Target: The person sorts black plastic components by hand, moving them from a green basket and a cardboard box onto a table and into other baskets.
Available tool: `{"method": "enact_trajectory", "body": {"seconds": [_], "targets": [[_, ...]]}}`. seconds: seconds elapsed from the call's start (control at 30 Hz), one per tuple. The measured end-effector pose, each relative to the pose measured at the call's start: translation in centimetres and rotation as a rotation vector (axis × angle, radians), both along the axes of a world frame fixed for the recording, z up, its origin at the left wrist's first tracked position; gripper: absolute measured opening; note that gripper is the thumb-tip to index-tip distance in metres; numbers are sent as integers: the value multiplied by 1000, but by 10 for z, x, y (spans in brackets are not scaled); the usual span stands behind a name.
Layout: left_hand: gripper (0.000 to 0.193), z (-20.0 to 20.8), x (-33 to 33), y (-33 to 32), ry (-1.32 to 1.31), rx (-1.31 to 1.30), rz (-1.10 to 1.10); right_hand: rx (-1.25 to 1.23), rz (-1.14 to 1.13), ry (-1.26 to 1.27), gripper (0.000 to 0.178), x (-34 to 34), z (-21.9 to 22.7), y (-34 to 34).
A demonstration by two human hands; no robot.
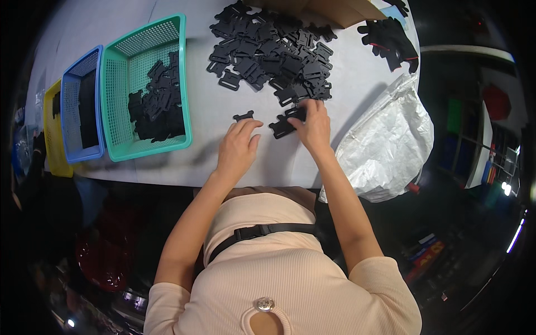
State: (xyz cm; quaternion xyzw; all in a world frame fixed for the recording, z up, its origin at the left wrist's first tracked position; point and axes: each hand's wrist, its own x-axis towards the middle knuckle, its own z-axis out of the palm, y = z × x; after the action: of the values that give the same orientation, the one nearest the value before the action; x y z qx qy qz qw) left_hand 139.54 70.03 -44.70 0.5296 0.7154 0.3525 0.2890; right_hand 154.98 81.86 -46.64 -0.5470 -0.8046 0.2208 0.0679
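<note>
Many flat black plastic buckle pieces (268,50) lie heaped on the white table. My right hand (314,127) reaches to the near edge of the heap, its thumb and fingers closed on a black buckle piece (296,113). Another black buckle piece (282,128) lies right beside my right thumb. My left hand (238,146) rests low over the table with bent fingers, the thumb apart from them. Just past its fingertips shows a single black buckle piece (243,116), partly covered by the fingers; whether they touch it I cannot tell.
Left of my hands stands a green basket (188,111) holding black pieces, then a blue basket (102,100) and a yellow basket (54,139). A white woven sack (385,145) hangs over the right table edge. Black gloves (393,42) and a cardboard box (335,11) are at the back.
</note>
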Motion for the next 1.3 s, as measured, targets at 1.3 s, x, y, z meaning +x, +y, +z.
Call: {"method": "enact_trajectory", "body": {"seconds": [1.3], "targets": [[25,-39,42,34,-147,-136,-20,-175,370,-66,30,8,4,36]]}}
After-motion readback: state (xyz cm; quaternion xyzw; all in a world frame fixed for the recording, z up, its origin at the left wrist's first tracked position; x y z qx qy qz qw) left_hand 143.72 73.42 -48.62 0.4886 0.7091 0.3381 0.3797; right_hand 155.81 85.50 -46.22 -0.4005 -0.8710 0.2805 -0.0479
